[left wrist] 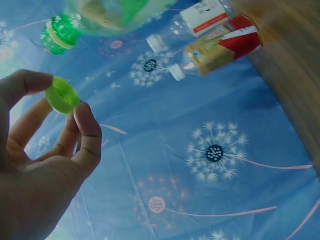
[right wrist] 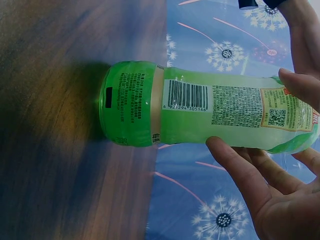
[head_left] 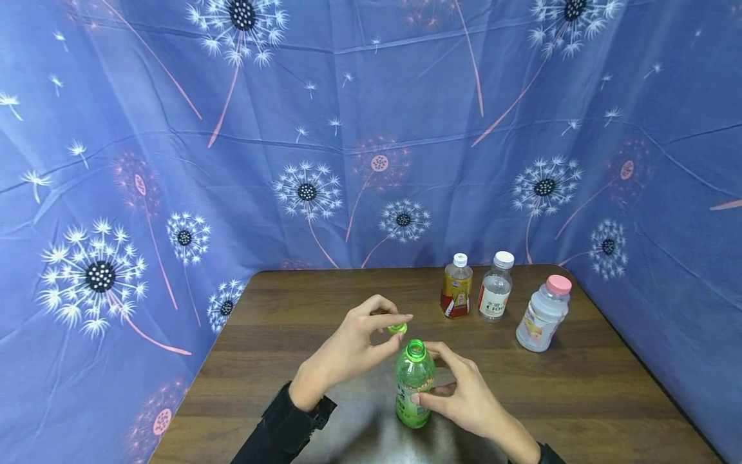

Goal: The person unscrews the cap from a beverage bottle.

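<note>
A green plastic bottle (head_left: 413, 403) stands upright on the table, its mouth uncapped. My right hand (head_left: 464, 393) holds it around the middle, thumb on the near side and fingers at the far side. In the right wrist view, the bottle's label (right wrist: 235, 106) shows a barcode and small print. Just left of the bottle mouth, my left hand (head_left: 353, 341) pinches a light green bottle cap (head_left: 397, 328) between thumb and fingertips. The cap (left wrist: 62, 95) is apart from the bottle's neck (left wrist: 60, 34) in the left wrist view.
Toward the back right of the wooden table (head_left: 324, 290) stand a bottle with a yellow and red label (head_left: 456, 289), a clear white-capped bottle (head_left: 495, 290) and a whitish bottle with a pink lid (head_left: 542, 316). A blue dandelion-print cloth (head_left: 359, 84) hangs behind.
</note>
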